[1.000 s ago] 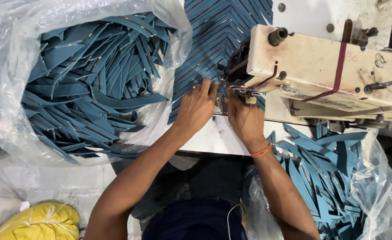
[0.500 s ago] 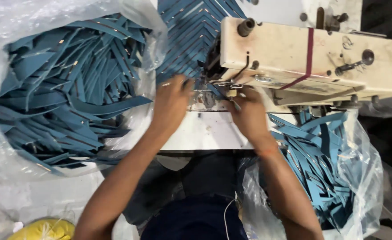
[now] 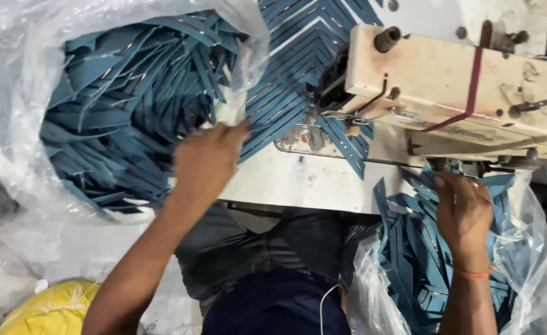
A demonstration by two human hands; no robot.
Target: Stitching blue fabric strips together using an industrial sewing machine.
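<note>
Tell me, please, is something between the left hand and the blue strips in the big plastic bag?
Nothing visible blocks it. The left hand is at the open mouth of the plastic bag, right beside the blue strips; whether the fingers touch them cannot be told.

Left: plastic bag held fabric strips.
Centre: sewing machine stood on bench.
Right: second bag under machine.

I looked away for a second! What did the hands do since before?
Both hands left the sewing machine. The left hand swung out to the bag of blue strips on its side; the right hand dropped into the other bag of blue strips. Machine, bags and the sewn strips stayed put.
</note>
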